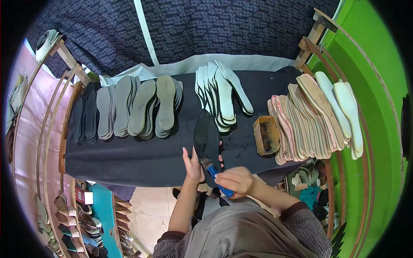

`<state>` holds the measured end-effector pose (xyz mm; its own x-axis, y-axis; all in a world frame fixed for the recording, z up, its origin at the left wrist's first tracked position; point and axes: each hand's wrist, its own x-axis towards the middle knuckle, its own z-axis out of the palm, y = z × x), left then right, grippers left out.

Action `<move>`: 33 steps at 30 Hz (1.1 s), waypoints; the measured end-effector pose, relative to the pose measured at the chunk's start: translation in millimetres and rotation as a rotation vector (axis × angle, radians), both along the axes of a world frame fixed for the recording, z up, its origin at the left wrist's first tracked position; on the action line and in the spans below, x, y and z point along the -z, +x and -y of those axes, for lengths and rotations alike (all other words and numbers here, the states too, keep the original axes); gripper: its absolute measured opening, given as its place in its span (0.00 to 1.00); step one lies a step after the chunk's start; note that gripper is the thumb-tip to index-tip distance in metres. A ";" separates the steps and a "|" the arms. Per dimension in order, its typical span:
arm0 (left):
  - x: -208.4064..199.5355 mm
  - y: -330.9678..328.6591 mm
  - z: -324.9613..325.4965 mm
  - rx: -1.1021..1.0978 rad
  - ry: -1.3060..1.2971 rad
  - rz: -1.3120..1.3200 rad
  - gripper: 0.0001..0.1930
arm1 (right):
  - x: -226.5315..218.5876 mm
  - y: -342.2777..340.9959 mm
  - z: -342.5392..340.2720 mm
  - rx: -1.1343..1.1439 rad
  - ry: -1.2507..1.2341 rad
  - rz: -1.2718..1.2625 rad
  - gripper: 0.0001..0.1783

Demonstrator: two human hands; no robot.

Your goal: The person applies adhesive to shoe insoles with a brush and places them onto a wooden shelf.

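Observation:
My left hand is closed around the edges of a black insole, thumb on one side and fingertips showing on the other. The insole is held up over the front part of the table, its far end close to a fan of white insoles. In my right hand is a brush with a blue handle, gripped in a fist. Its dark bristles are at the near part of the black insole, apparently touching it. Right of the insole stands a small tan open box with dark stains inside.
Grey insoles lie in overlapping stacks on the left of the black-covered table, beside darker ones. Beige and pink insoles fan out on the right, with white ones beyond. Wooden rails flank the table; shoe parts sit lower left.

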<state>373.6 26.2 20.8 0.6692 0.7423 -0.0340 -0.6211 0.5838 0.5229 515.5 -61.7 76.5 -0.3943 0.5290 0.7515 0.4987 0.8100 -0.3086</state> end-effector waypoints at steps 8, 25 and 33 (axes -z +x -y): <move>-2.5 5.3 4.4 -0.126 -0.248 -0.051 0.36 | -24.8 1.3 -29.9 0.191 0.151 -0.197 0.15; 5.7 -3.9 8.4 -0.004 -0.012 -0.016 0.36 | -19.4 4.6 -32.0 0.211 0.178 -0.119 0.17; 3.3 -1.6 7.4 -0.023 -0.068 0.073 0.37 | 2.4 -5.9 -4.7 -0.009 0.078 -0.026 0.15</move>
